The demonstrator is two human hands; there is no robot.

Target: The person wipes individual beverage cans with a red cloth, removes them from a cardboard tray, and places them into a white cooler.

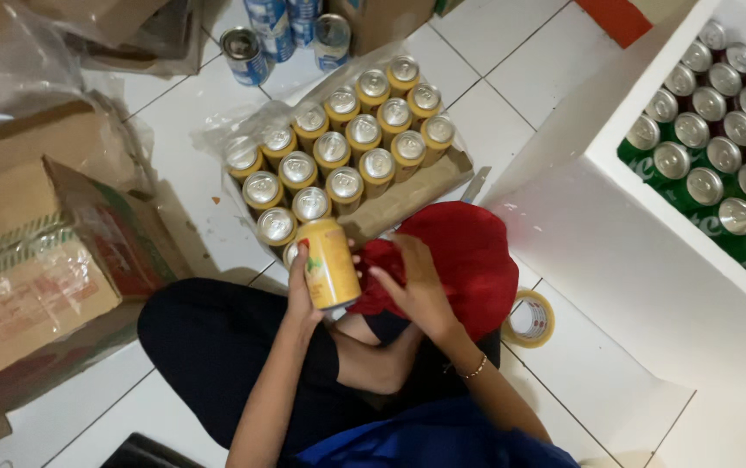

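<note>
Yellow can [329,263] stands near upright in your left hand [301,290], long axis running up and away from you with the top tipped slightly toward the tray. Your left grip is wrapped around its side from the left, thumb on the near face, fingers hidden behind, so it is closed on the can. Your right hand [420,286] sits just to the right of the can, closed on a bunched part of a red cloth [468,256], with its fingertips almost touching the can's right side. The cloth spreads over your right knee and hangs toward the floor.

The can is held above your lap, just in front of the near corner of a cardboard tray [407,195] of matching cans [347,139], all upright with silver tops showing. The left hand is the nearer one to that tray; the gap in the near row lies straight ahead of the can.

To your right a white foam box [598,199] holds green cans [719,147] and its wall closes that side. A tape roll [530,319] lies on the tiled floor [485,113] beside your right knee. Cardboard boxes [35,260] crowd your left. Open tile shows mostly beyond the tray and between tray and foam box.
</note>
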